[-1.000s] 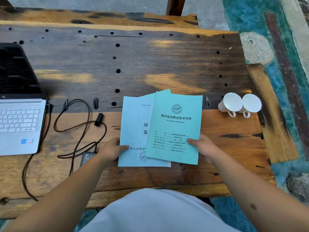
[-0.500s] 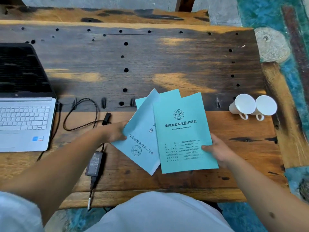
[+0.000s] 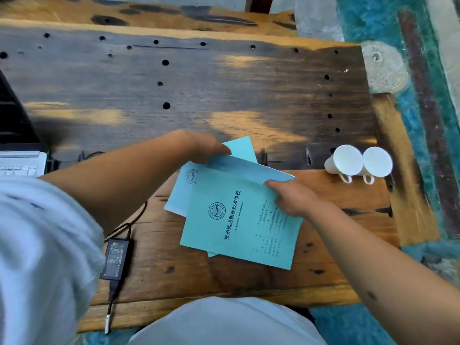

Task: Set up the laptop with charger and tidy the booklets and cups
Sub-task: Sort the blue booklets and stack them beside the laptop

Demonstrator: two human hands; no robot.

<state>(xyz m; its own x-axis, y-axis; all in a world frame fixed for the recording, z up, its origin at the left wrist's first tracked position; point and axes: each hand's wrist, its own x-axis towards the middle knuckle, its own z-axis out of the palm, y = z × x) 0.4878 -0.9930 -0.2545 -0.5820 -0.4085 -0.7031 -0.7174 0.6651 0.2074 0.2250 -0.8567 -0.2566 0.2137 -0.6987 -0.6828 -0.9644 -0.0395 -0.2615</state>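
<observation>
Your left hand (image 3: 207,148) pinched the far corner of the pale blue booklet (image 3: 181,192), while your right hand (image 3: 290,199) gripped the right edge of the teal booklet (image 3: 239,227) lying askew over it, both near the front middle of the wooden worktop (image 3: 224,95). Two white cups (image 3: 358,164) lay on their sides, touching, just right of the booklets. The charger brick (image 3: 115,258) sat at front left, and the laptop (image 3: 21,163) showed at the left edge.

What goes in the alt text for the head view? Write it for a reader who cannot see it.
A person's left hand and right hand grip overlapping teal booklets above a worn wooden table. Two white cups lie on their sides to the right; a black charger brick and a laptop corner sit to the left.
</observation>
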